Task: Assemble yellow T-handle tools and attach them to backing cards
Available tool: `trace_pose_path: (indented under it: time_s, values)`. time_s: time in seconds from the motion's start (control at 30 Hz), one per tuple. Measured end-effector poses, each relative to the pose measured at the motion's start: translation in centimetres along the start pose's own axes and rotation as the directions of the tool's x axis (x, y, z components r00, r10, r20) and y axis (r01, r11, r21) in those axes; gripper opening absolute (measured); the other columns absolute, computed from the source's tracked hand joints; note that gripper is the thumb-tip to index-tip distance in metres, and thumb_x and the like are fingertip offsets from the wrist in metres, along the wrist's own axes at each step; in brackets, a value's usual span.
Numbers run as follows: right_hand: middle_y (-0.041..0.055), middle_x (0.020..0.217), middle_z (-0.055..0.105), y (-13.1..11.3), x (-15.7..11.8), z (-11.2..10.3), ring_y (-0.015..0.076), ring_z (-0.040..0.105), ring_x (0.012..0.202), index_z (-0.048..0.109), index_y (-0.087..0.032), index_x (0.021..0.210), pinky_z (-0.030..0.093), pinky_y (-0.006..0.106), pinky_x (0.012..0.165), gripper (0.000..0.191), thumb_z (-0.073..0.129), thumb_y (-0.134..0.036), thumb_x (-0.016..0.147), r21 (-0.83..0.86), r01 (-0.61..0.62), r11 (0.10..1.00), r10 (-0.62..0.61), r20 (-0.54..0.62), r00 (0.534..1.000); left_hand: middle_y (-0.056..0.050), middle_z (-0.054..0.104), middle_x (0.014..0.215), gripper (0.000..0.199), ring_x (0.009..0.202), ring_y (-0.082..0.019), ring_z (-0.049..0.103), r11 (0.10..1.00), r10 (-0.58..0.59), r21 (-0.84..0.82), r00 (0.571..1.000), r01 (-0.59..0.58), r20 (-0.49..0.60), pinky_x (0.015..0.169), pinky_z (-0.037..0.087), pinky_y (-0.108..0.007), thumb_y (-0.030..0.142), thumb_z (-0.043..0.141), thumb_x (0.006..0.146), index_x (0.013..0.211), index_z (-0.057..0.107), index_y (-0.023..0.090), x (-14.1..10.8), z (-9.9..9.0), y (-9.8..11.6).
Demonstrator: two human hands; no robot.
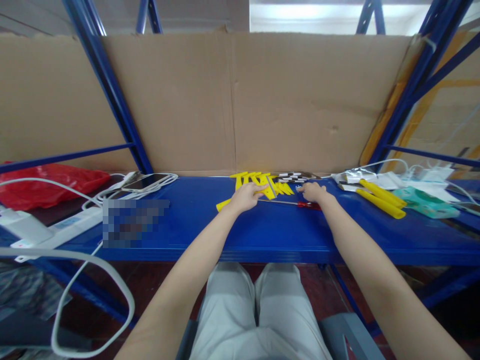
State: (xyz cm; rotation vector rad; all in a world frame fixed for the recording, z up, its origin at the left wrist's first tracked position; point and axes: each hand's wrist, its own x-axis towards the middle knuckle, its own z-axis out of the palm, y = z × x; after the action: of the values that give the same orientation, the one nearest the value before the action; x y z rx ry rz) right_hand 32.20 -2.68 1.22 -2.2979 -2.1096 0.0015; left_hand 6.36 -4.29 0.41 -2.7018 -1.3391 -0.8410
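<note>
My left hand [245,197] is closed on a yellow scraper-like tool [269,188] with a dark strip along its head, above the blue shelf [202,225]. Behind it, several yellow T-shaped pieces [245,177] lie in a row near the cardboard. My right hand [314,191] reaches down to the shelf, fingertips bent together at some tiny silvery bits [299,188]; whether it grips any is too small to tell. A screwdriver with a red handle [308,205] lies between my hands, its shaft pointing left. Black-and-white pieces [292,177] lie behind my right hand.
Yellow tubes [382,200], a green plastic packet [425,202] and silvery wrapping [360,175] lie on the right. At left are a red bag [52,185], a power strip [71,227] and white cables [165,180]. A cardboard panel [300,100] stands behind the shelf.
</note>
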Motion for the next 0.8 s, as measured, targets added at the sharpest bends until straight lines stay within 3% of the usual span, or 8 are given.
trace_pose_path:
  time_s: [0.2, 0.4, 0.57, 0.67, 0.8]
  values:
    - [0.0118, 0.132, 0.057, -0.2, 0.1, -0.1, 0.0347, 0.042, 0.129, 0.072, -0.025, 0.109, 0.032, 0.059, 0.103, 0.034, 0.047, -0.02, 0.086, 0.018, 0.01, 1.0, -0.01, -0.033, 0.999, -0.009, 0.069, 0.103, 0.037, 0.096, -0.021, 0.063, 1.0, -0.011, -0.024, 1.0, 0.011, 0.007, 0.09, 0.046, -0.035, 0.021, 0.056, 0.088, 0.124, 0.064, 0.025, 0.0, -0.1, 0.0]
    - [0.0125, 0.116, 0.064, -0.5, 0.3, 0.2, 0.0312, 0.049, 0.122, 0.072, -0.021, 0.091, 0.039, 0.053, 0.1, 0.019, 0.055, -0.02, 0.082, 0.078, -0.041, 0.996, 0.046, -0.074, 0.996, -0.008, 0.071, 0.103, 0.037, 0.095, -0.02, 0.064, 0.998, -0.002, -0.06, 1.0, 0.002, 0.001, 0.09, 0.047, -0.035, 0.02, 0.057, 0.087, 0.122, 0.065, 0.025, 0.1, -0.1, 0.0]
    - [0.0114, 0.108, 0.067, 0.1, 0.9, 0.5, 0.031, 0.053, 0.118, 0.071, -0.021, 0.082, 0.044, 0.05, 0.096, 0.013, 0.063, -0.03, 0.079, 0.153, -0.097, 0.983, 0.102, -0.029, 0.994, -0.006, 0.073, 0.098, 0.036, 0.089, -0.018, 0.065, 0.95, -0.08, -0.305, 0.997, 0.07, -0.019, 0.086, 0.048, -0.035, 0.012, 0.063, 0.082, 0.116, 0.069, 0.022, 0.3, -0.6, 0.2]
    - [0.0109, 0.106, 0.067, 0.5, 1.2, 0.6, 0.0297, 0.057, 0.114, 0.07, -0.021, 0.081, 0.046, 0.047, 0.094, 0.015, 0.064, -0.035, 0.079, 0.175, -0.115, 0.978, 0.118, -0.008, 0.993, -0.004, 0.073, 0.082, 0.036, 0.064, -0.013, 0.06, 0.805, -0.187, -0.564, 0.981, 0.186, 0.056, 0.066, 0.049, -0.029, 0.016, 0.061, 0.085, 0.12, 0.066, 0.02, 0.3, -1.4, 0.1]
    - [0.0111, 0.105, 0.068, 0.7, 1.3, 0.7, 0.0292, 0.059, 0.111, 0.07, -0.021, 0.083, 0.048, 0.044, 0.092, 0.016, 0.064, -0.036, 0.079, 0.197, -0.108, 0.974, 0.107, 0.014, 0.994, -0.007, 0.071, 0.086, 0.026, 0.05, -0.007, 0.052, 0.458, -0.244, -0.859, 0.962, 0.228, 0.125, 0.046, 0.039, -0.02, 0.017, 0.059, 0.086, 0.11, 0.068, 0.012, 0.0, -2.5, -0.1]
